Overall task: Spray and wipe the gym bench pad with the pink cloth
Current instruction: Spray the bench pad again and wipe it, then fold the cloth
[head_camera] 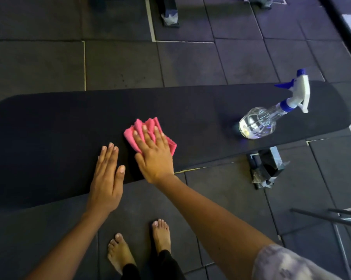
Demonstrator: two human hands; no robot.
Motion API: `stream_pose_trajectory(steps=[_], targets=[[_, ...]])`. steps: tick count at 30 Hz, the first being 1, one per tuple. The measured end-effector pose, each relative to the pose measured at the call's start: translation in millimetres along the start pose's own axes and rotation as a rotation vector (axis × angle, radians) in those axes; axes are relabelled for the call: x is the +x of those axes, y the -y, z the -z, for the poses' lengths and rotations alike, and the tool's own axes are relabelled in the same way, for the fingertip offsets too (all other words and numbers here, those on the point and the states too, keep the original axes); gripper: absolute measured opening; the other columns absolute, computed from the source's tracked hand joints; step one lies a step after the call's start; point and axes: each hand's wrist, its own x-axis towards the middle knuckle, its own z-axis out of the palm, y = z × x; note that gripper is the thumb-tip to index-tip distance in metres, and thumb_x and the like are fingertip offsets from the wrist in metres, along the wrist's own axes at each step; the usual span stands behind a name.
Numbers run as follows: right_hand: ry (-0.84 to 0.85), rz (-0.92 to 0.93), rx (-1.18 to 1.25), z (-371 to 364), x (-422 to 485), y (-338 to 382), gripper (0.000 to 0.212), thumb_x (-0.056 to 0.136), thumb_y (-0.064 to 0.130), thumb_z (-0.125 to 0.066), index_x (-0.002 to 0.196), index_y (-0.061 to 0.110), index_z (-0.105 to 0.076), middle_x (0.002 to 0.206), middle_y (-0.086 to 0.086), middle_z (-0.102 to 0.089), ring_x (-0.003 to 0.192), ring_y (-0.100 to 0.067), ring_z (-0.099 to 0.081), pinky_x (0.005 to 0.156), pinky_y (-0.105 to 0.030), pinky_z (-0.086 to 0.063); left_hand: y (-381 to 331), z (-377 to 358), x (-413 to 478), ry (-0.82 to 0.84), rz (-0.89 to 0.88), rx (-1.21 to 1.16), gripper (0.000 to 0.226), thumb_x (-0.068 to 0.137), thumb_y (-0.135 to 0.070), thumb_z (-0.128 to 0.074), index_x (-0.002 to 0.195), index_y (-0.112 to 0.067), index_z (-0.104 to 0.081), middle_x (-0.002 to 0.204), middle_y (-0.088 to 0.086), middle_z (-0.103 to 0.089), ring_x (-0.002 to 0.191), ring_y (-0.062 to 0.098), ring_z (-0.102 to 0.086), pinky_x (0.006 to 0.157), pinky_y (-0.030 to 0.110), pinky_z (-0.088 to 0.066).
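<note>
Bare feet (160, 235) stand on the dark rubber floor (241, 199) before the desk. The left hand (108, 178) lies flat on the black pad (49, 128), fingers straight and together, holding nothing. Just beside it the right hand (153, 156) presses straight-fingered on the folded pink cloth (172, 147) at mid-pad. Well to the right, a clear spray bottle (259, 124) holding liquid stands on the pad, above the desk's foot (267, 170). Beyond lie more floor tiles.
</note>
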Motion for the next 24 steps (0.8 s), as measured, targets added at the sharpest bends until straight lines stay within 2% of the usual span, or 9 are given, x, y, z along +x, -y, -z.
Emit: stream_pose_trajectory(steps=[4, 7, 10, 14, 16, 19, 22, 24], targets=[[0.100, 0.154, 0.063, 5.0, -25.6, -0.7, 0.058, 0.101, 0.029, -0.037, 0.154, 0.025, -0.015, 0.163, 0.001, -0.008, 0.151, -0.020, 0.008, 0.122, -0.042, 0.001, -6.5, 3.1, 1.2, 0.035, 0.021, 0.021, 0.078, 0.095, -0.057, -0.008, 0.145, 0.000, -0.027, 0.155, 0.010, -0.023, 0.146, 0.019, -0.011, 0.120, 0.040, -0.010], [0.100, 0.184, 0.038, 14.1, -55.2, -10.7, 0.057, 0.099, 0.034, -0.030, 0.154, 0.025, -0.017, 0.163, 0.004, -0.008, 0.151, -0.017, 0.004, 0.122, -0.045, -0.004, -6.9, 2.9, 1.3, 0.042, 0.017, 0.039, 0.076, 0.096, -0.055, -0.008, 0.145, -0.001, -0.027, 0.155, 0.009, -0.023, 0.146, 0.018, -0.011, 0.120, 0.037, -0.008], [-0.051, 0.056, 0.071, 29.9, -79.6, -33.7, 0.061, 0.093, 0.033, -0.030, 0.152, 0.019, -0.027, 0.162, 0.000, -0.015, 0.150, -0.027, -0.009, 0.121, -0.050, -0.012, -6.8, 1.8, 2.0, 0.022, 0.040, 0.014, 0.073, 0.097, -0.054, -0.010, 0.145, -0.001, -0.029, 0.155, 0.008, -0.025, 0.146, 0.017, -0.013, 0.120, 0.035, -0.008], [-0.254, -0.259, 0.160, 51.8, -62.4, -82.1, 0.060, 0.090, 0.025, -0.033, 0.149, 0.013, -0.034, 0.157, -0.011, -0.029, 0.146, -0.038, -0.021, 0.120, -0.049, -0.013, -4.5, -1.3, 1.3, 0.007, 0.022, 0.024, 0.070, 0.098, -0.050, -0.012, 0.144, -0.001, -0.030, 0.154, 0.008, -0.026, 0.146, 0.017, -0.014, 0.120, 0.029, -0.006], [-0.220, -0.358, 0.147, 49.9, -46.4, -97.9, 0.057, 0.093, 0.018, -0.037, 0.150, 0.013, -0.032, 0.157, -0.013, -0.028, 0.147, -0.040, -0.017, 0.121, -0.049, -0.010, -3.1, -1.8, 0.5, 0.011, 0.017, 0.029, 0.067, 0.099, -0.047, -0.014, 0.145, -0.001, -0.030, 0.155, 0.008, -0.026, 0.146, 0.017, -0.014, 0.120, 0.029, -0.006], [-0.154, -0.396, 0.137, 31.7, -33.1, -92.0, 0.058, 0.097, 0.013, -0.040, 0.152, 0.013, -0.023, 0.161, -0.014, -0.015, 0.149, -0.038, -0.008, 0.122, -0.044, -0.003, -3.9, -1.3, 0.0, -0.003, 0.018, -0.001, 0.068, 0.098, -0.048, -0.013, 0.145, -0.002, -0.030, 0.154, 0.006, -0.026, 0.146, 0.016, -0.014, 0.120, 0.026, -0.005], [-0.114, -0.319, 0.085, 12.9, -33.3, -57.2, 0.065, 0.091, 0.024, -0.028, 0.153, 0.011, -0.015, 0.161, -0.015, -0.009, 0.149, -0.036, -0.006, 0.121, -0.040, 0.004, -7.1, -1.1, 2.0, -0.047, 0.039, -0.091, 0.064, 0.097, -0.043, -0.018, 0.144, -0.002, -0.032, 0.153, 0.005, -0.029, 0.145, 0.015, -0.017, 0.119, 0.024, -0.007], [-0.104, -0.216, 0.081, 0.2, -39.9, -28.7, 0.066, 0.092, 0.025, -0.029, 0.153, 0.009, -0.012, 0.161, -0.016, -0.008, 0.149, -0.035, -0.004, 0.120, -0.038, 0.010, -8.6, 0.0, 3.4, -0.102, 0.087, -0.211, 0.061, 0.097, -0.041, -0.023, 0.143, -0.004, -0.034, 0.152, 0.003, -0.031, 0.144, 0.012, -0.020, 0.119, 0.025, -0.013]])
